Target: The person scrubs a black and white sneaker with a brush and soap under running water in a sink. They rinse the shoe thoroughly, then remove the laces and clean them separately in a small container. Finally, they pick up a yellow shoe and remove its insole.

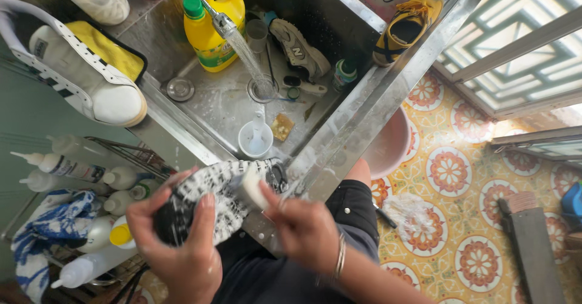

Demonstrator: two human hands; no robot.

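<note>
Currently: left hand [182, 243] grasping shoe [218, 198], sole up, suds-covered. Right hand [303, 228] clenched on white sponge [251, 189], pressed against sole. Scrub seemingly midway; rinse outstanding. Ahead of hands: tap [221, 19] running into sink [206, 107]; white sneaker [79, 67] far-left.

- A steel sink [388, 92] with water running from a tap [221, 19] into its basin.
- A yellow bottle [213, 28] with a green cap stands in the basin.
- A white sneaker [91, 73] rests on the left ledge.
- A yellow shoe [407, 25] sits on the right rim.
- White squeeze bottles [66, 167] fill a rack at left.
</note>
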